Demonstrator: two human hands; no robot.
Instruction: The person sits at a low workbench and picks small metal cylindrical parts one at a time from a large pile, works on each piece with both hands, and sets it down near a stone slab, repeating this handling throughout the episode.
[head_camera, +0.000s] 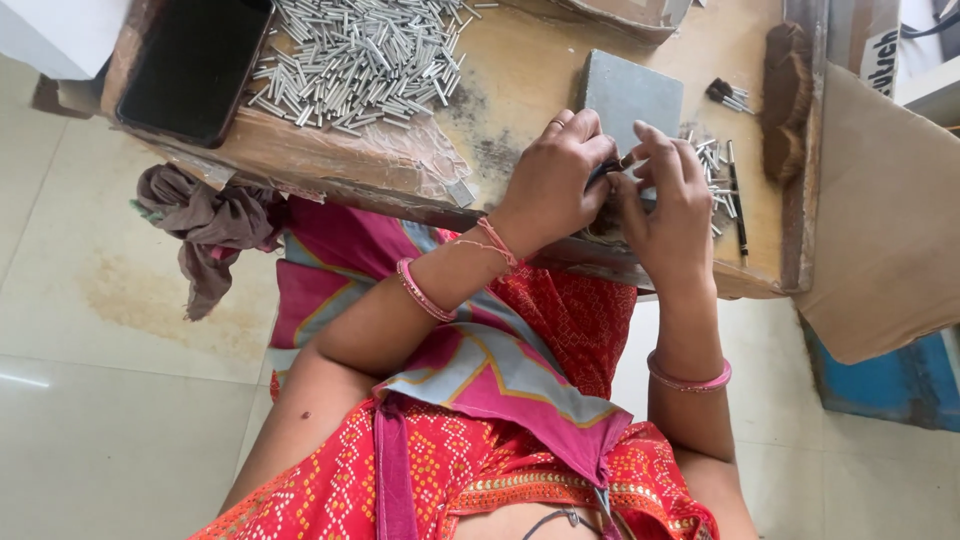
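At the table edge: left hand (555, 185) and right hand (672, 205) meet, fingers pinching a small brush piece (612, 168).
Behind hands: grey block (630, 95).
Far left: dark tray (195, 65), heap of metal tubes (360, 60).
Right: brown cardboard (885, 220), blue box (900, 385).
Hanging: grey cloth (205, 225).

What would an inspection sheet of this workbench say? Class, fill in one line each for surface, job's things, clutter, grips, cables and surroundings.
Surface: worn wooden bench, stained and chipped at the near edge.
Job's things: small dark-tipped piece pinched between both hands; grey block just behind them; large heap of silver metal tubes; smaller lot of tubes.
Clutter: black tray, dark pencil-like stick, brown bristle bundle, crumpled cloth hanging off the edge.
Grips: left hand and right hand both closed on the piece.
Cables: nothing seen.
Surroundings: pale tiled floor, cardboard at one side.
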